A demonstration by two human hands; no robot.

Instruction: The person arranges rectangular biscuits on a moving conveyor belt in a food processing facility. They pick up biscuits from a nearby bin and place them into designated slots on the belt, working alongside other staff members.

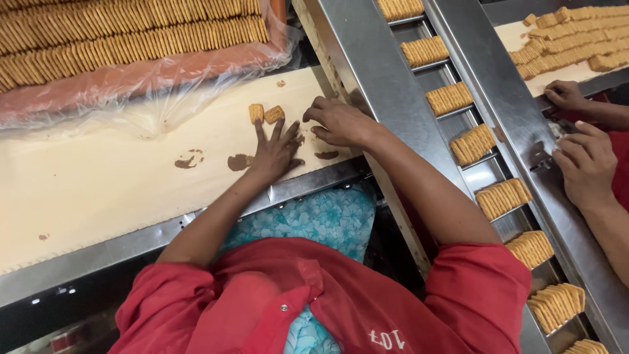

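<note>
Two biscuits point(265, 113) lie side by side on the cream belt point(98, 190) near its far right corner, just beyond our left hand point(275, 152), whose fingers point(262, 133) are spread flat, while our right hand point(341, 122) rests curled beside them, holding nothing.

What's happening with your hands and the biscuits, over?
Left hand flat on cream belt, fingertips by two loose biscuits. Right hand open beside it, holding nothing. Brown smears on belt nearby. Another person's hands at right conveyor.
</note>
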